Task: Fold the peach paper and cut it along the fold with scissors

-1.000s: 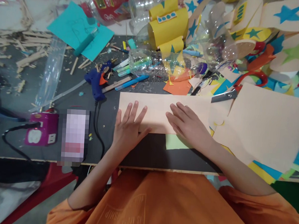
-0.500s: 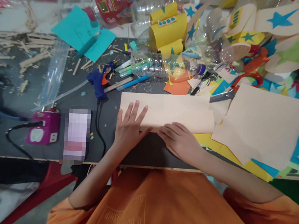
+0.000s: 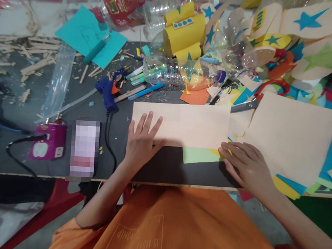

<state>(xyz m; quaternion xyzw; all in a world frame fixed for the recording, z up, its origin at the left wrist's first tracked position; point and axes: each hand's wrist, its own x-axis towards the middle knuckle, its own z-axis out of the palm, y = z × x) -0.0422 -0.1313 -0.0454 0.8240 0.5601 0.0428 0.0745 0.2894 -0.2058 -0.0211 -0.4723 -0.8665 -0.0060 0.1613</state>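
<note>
The folded sheet [image 3: 182, 124] is being taken as landmark. The left hand [image 3: 141, 143] is being laid on its left end; the right hand [image 3: 246, 165] is being kept at its near right corner. The glue gun [image 3: 108, 91] is lying left of it, a bottle [image 3: 180, 71] behind it, scissors [image 3: 263, 94] behind its right end, and a large sheet [image 3: 290, 134] right of it.

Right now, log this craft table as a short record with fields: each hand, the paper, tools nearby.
left hand: left hand flat, fingers spread, pressing the left end of the folded peach paper
right hand: right hand at the paper's lower right corner, fingertips on the edge
paper: long strip lying flat on the black table
under it: green sheet showing below the edge
tools: blue glue gun behind the left hand; scissors behind the right
</note>
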